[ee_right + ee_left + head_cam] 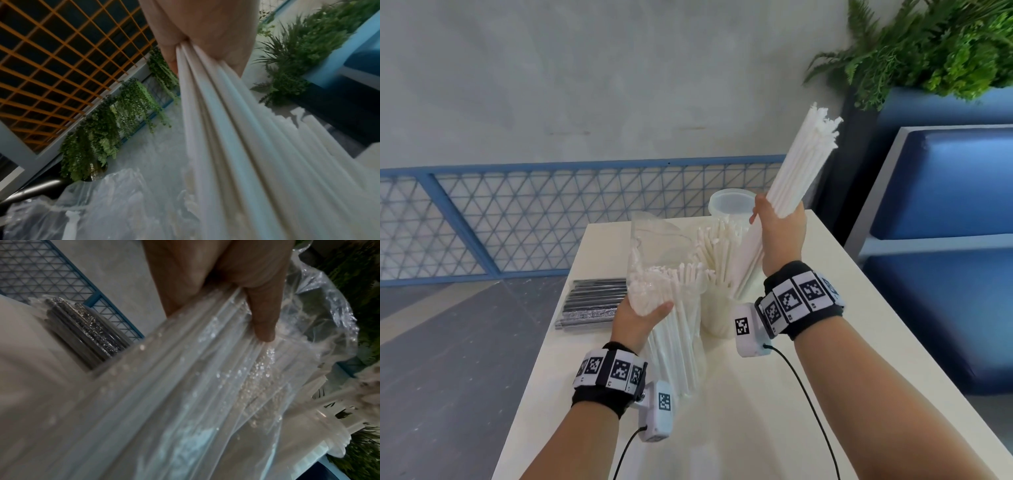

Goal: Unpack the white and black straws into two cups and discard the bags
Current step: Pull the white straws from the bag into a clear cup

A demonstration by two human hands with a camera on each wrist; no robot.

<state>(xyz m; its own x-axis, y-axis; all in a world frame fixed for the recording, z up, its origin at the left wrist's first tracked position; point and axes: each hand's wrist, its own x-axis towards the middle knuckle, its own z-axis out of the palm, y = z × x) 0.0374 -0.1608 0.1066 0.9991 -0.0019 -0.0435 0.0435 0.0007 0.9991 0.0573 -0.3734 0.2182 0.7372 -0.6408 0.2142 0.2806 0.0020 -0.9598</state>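
My left hand (pixel 642 313) grips a clear plastic bag (pixel 654 240) that stands upright on the table and still holds white straws (pixel 674 329). In the left wrist view my thumb (pixel 261 318) presses on the bag (pixel 185 386). My right hand (pixel 779 222) grips a thick bundle of white straws (pixel 804 161), raised and tilted up to the right; its lower end points down into a translucent cup (pixel 717 308) with white straws in it. The right wrist view shows the bundle (pixel 236 146) running out of my fist. A second, empty cup (pixel 729 202) stands behind. A sealed pack of black straws (pixel 594 301) lies flat at the table's left edge.
The white table (pixel 774 394) is narrow, with floor dropping off on the left. A blue padded bench (pixel 945 240) stands to the right, a planter with ferns (pixel 935 48) at the back right. A blue mesh fence (pixel 517 219) runs behind the table.
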